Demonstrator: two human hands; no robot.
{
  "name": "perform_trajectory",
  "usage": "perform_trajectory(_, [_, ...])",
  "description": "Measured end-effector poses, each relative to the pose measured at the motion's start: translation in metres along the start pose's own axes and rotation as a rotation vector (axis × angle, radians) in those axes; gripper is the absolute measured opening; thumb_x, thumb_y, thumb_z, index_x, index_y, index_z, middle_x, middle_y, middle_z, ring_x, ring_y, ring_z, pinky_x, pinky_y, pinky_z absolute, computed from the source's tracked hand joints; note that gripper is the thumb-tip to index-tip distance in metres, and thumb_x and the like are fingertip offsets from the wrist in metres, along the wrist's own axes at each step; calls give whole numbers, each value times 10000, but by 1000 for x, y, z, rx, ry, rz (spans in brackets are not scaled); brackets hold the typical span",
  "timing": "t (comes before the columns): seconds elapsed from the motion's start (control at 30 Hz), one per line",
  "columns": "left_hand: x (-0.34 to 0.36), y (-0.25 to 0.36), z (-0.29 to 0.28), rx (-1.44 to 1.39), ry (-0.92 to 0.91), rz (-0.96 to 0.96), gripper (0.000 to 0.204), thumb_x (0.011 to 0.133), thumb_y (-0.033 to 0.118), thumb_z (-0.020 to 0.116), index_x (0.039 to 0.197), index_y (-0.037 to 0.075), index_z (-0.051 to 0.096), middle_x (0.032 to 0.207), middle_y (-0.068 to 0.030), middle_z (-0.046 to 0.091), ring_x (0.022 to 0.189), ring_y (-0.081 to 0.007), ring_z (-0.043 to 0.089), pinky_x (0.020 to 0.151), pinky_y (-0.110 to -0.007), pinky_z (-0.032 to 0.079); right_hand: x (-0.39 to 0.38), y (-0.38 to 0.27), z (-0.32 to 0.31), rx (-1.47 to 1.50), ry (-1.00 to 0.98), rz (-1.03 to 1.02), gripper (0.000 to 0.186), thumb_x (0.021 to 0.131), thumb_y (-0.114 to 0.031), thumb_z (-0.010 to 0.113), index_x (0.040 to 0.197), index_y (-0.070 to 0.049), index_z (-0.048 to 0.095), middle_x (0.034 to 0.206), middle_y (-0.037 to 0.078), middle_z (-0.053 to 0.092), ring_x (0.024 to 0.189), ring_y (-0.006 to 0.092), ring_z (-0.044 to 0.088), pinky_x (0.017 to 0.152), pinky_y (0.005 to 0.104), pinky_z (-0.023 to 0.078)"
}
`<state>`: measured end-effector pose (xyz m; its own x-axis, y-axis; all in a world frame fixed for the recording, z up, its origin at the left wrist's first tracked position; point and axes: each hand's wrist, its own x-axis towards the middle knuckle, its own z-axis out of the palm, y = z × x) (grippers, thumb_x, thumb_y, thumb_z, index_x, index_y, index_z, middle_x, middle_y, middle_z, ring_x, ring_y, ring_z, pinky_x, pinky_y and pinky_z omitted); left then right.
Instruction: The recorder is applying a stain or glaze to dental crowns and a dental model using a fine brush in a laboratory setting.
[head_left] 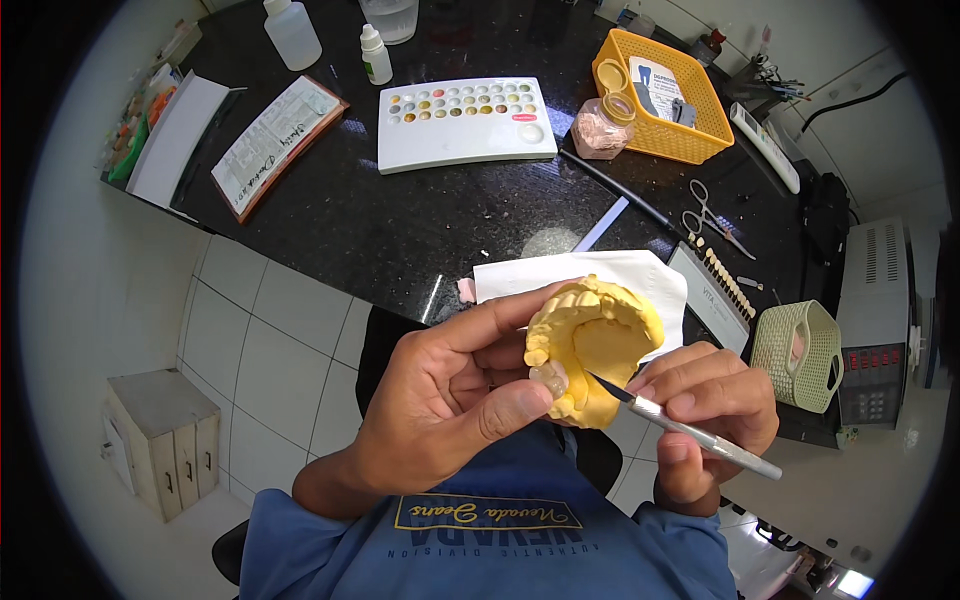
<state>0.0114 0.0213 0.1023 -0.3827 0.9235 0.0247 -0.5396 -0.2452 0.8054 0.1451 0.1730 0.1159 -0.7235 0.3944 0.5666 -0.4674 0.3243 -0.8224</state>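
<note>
My left hand is wrapped round a yellow plaster dental cast, held up in front of my chest with its arch of teeth showing. By the left thumb tip, a small translucent whitish piece sits against the cast's lower left side. My right hand pinches the silver handle of a craft knife. Its dark pointed blade reaches over the inside of the arch; whether the tip touches the plaster I cannot tell. Behind the cast, a white paper sheet lies at the bench's near edge.
On the black bench stand a white palette with coloured wells, a jar of pink powder and a yellow basket. Scissors, a tooth shade guide and a pale woven basket are at the right.
</note>
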Motion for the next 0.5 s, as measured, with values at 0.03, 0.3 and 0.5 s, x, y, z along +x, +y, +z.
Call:
perform_trajectory(0.03, [0, 2, 0, -5, 2, 0, 549, 916, 52, 545, 1380, -78, 282, 1281, -222, 492, 1178, -221, 513, 978, -332, 443, 0, 1, -2, -2, -3, 4, 178, 746, 31, 667, 913, 56, 609, 822, 149, 613, 730, 257, 654, 640, 321, 560])
perform_trajectory(0.3, [-1, 4, -3, -1, -10, -26, 550, 915, 83, 560, 1378, -69, 304, 1299, -228, 480, 1204, -230, 492, 995, -336, 429, -1, 2, -10, -101, -103, -65, 225, 709, 11, 687, 898, 30, 567, 775, 158, 625, 775, 307, 656, 713, 353, 554])
perform_trajectory(0.5, [-1, 6, -2, -41, -35, -35, 544, 917, 79, 555, 1382, -64, 311, 1312, -214, 474, 1214, -224, 483, 1009, -336, 411, -11, 8, -7, -43, -61, -56, 246, 725, 8, 679, 911, 15, 518, 760, 162, 639, 841, 350, 657, 787, 405, 547])
